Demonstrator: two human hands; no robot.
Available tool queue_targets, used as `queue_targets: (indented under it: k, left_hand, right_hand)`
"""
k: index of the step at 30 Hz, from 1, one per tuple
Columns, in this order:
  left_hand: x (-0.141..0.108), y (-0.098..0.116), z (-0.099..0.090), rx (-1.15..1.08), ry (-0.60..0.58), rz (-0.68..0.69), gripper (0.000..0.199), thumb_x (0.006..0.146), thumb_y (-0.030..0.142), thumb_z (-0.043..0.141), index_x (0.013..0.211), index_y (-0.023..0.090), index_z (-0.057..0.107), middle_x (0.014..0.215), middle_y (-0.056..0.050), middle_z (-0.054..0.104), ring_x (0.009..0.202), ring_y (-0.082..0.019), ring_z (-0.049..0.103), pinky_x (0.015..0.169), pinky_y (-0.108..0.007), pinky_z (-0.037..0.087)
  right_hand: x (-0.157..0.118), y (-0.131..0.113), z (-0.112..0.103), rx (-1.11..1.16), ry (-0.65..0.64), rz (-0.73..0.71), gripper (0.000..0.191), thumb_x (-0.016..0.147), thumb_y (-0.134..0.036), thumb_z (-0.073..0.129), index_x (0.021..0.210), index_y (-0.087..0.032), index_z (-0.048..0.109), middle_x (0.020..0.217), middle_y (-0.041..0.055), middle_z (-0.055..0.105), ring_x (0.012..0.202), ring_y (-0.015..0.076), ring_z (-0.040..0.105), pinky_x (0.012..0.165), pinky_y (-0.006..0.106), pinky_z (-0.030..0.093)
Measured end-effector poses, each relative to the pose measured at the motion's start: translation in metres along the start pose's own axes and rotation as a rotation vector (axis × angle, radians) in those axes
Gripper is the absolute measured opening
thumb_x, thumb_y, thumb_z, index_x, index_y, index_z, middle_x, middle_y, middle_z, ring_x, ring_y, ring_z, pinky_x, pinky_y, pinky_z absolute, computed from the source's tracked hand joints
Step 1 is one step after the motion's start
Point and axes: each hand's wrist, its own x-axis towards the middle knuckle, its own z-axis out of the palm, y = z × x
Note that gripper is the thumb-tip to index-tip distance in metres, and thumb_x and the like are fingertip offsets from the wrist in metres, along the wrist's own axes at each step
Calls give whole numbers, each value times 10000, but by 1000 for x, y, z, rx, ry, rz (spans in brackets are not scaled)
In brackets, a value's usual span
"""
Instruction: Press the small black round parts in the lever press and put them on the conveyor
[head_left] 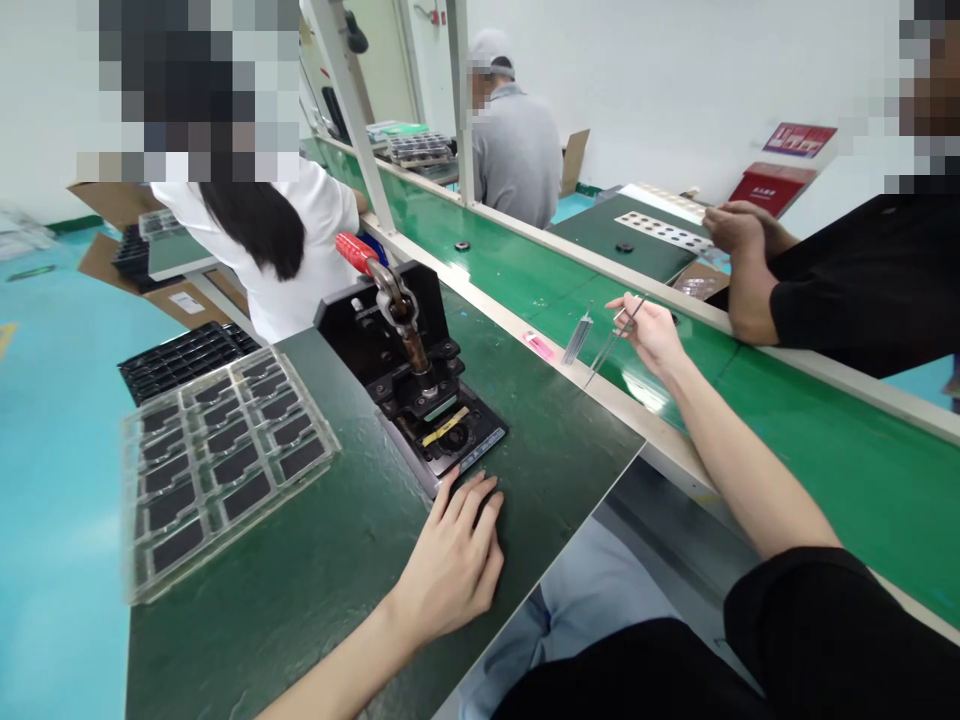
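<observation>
My left hand (457, 555) is palm down on the green table, fingers apart, its fingertips at the front edge of a black clamp fixture (480, 445). A red-handled toggle clamp (405, 325) stands on that fixture. On the fixture's plate are a yellow strip (445, 428) and a round black part (454, 437). In my right hand (651, 335) is a pair of metal tweezers (606, 350), tips pointing down at the pale ledge. Close to the tips, a small grey slotted or bundled piece (577, 338) and a pink item (538, 345) rest on the ledge.
Clear trays (232, 450) with dark flat pieces lie left, beside black trays (187, 360). A green conveyor belt (810, 440) runs past, carrying a small black part (462, 245). Co-workers sit around it; one's hands (742, 235) are near a perforated white strip (660, 228).
</observation>
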Motion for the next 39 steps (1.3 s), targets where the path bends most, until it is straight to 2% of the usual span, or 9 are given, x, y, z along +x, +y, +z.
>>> queue_targets:
  k: [4,10,22,29,34,39]
  left_hand:
    - [0,0,-2,-5,-5,16,367,964,175,469,1280,57,613,1315,-209,669,1321,-350,597,1205,-607,399]
    - [-2,-2,-1,-2,-13,26,399,966,194,486,1317,53,610,1346,-209,659,1335,-360,580,1210,-612,384]
    - [-1,-2,-1,4,-13,27,400,973,192,468,1326,67,607,1345,-194,668,1333,-346,582,1214,-604,382]
    - [-1,-2,-1,2,-7,30,393,975,187,467,1318,57,609,1339,-193,671,1318,-347,588,1208,-605,385]
    - [-1,-2,-1,8,-3,29,390,975,186,472,1313,51,611,1340,-193,670,1323,-349,586,1214,-600,367]
    - [-1,-2,-2,14,-4,38,387,981,192,462,1309,52,613,1336,-191,674,1324,-349,586,1216,-598,362]
  right_hand:
    - [-6,-18,3,-6,-28,-72,651,730,-880,649,717,-236,552,593,-37,366,528,122,371,482,267,334]
    - [-14,-33,8,-36,-106,-120,659,720,-864,695,673,-214,598,540,-30,394,502,110,353,491,263,288]
    - [-14,-32,8,-80,-141,-83,680,725,-872,686,653,-203,585,531,-28,405,485,106,376,480,261,299]
    - [-7,-21,8,20,43,-31,670,716,-871,698,676,-213,579,518,-42,420,472,91,368,433,223,310]
    - [-5,-15,6,3,82,-23,660,751,-860,676,687,-210,585,529,-43,417,482,88,372,435,217,311]
    - [-6,-11,6,-187,171,-157,718,806,-903,547,668,-201,607,572,-19,451,503,96,392,465,239,316]
